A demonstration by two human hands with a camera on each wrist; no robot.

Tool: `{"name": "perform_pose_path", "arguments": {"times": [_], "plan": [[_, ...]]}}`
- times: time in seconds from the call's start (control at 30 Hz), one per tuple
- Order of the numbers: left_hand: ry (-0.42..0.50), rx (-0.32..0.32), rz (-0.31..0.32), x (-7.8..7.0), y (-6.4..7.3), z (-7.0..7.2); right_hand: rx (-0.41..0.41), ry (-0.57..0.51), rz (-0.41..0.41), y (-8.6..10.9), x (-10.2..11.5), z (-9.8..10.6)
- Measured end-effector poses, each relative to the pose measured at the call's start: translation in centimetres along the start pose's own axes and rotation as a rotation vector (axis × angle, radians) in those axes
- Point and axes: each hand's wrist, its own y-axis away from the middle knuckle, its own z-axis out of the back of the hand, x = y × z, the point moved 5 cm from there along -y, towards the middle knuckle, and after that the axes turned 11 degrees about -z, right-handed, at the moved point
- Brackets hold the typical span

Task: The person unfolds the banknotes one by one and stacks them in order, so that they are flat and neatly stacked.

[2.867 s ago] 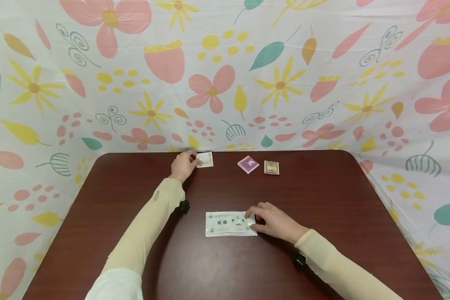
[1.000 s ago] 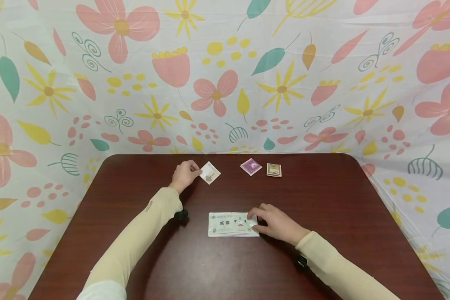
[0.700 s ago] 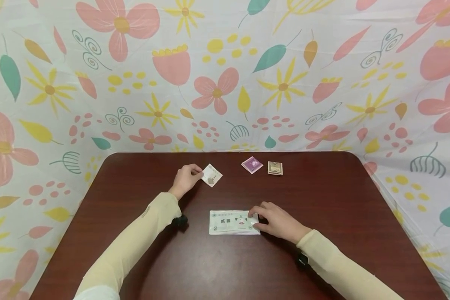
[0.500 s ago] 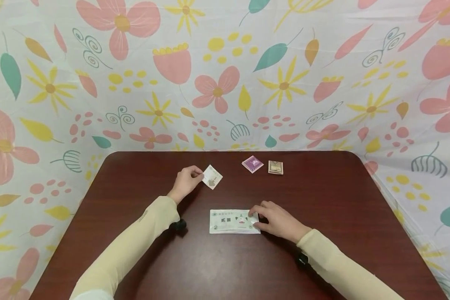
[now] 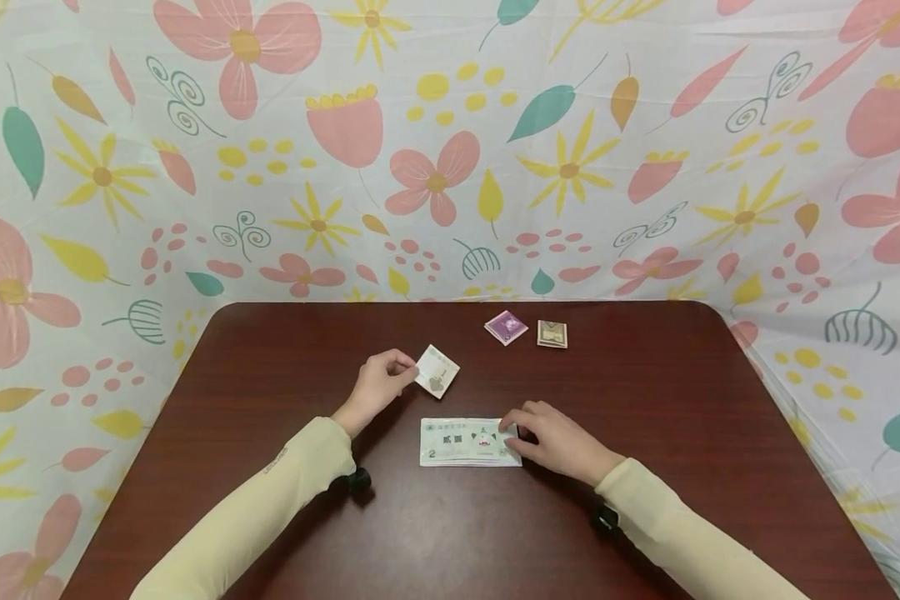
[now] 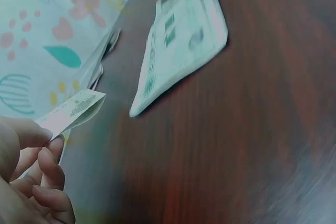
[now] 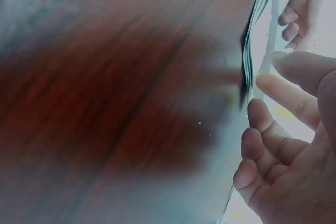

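Note:
In the head view my left hand pinches a corner of a small folded banknote between thumb and fingers. The left wrist view shows this folded banknote held up off the table, its folded layers slightly parted. A flat stack of green-white banknotes, printed with a 2, lies in front of me. At its right end rests my right hand, thumb and index fingertips on the notes. Seen from the right wrist, the layered edge of the stack is right at those fingertips, and the other fingers are loosely bent.
Near the far edge of the dark wooden table lie a purple folded banknote and a brownish folded banknote, side by side. A flower-patterned cloth hangs right behind the table.
My left hand has drawn the folded banknote from the far edge toward me and slightly right, turning it diagonal. My right hand stays on the stack.

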Motion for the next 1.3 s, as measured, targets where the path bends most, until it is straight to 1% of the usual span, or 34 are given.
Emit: {"name": "perform_pose_path", "arguments": {"times": [0.2, 0.37, 0.57, 0.7, 0.77, 0.87, 1.0, 1.07, 1.3], "plan": [[0.078, 0.015, 0.053, -1.0, 1.2, -0.8, -0.035, -0.029, -0.036, -0.6, 0.2, 0.6], [0.153, 0.023, 0.067, -1.9, 2.2, -1.6, -0.08, -0.102, -0.089, -1.4, 0.4, 1.1], [0.199, 0.028, 0.049, -2.7, 3.4, -2.8, -0.138, -0.223, -0.147, -2.3, 0.7, 1.3], [0.219, 0.028, 0.032, -3.3, 4.1, -3.3, -0.147, -0.351, -0.201, -2.7, 0.9, 1.5], [0.223, 0.027, 0.028, -3.5, 4.4, -3.5, -0.153, -0.407, -0.209, -3.0, 1.0, 1.6], [0.234, 0.031, 0.026, -3.6, 4.9, -3.8, -0.176, -0.455, -0.231, -3.2, 1.0, 1.6], [0.245, 0.042, 0.038, -3.7, 5.4, -4.3, -0.2, -0.476, -0.264, -3.4, 1.0, 1.6], [0.244, 0.042, 0.037, -3.8, 5.6, -4.5, -0.2, -0.475, -0.263, -3.5, 1.1, 1.6], [0.228, 0.025, -0.005, -3.8, 5.8, -4.9, -0.203, -0.461, -0.25, -4.0, 1.6, 1.8]]}}
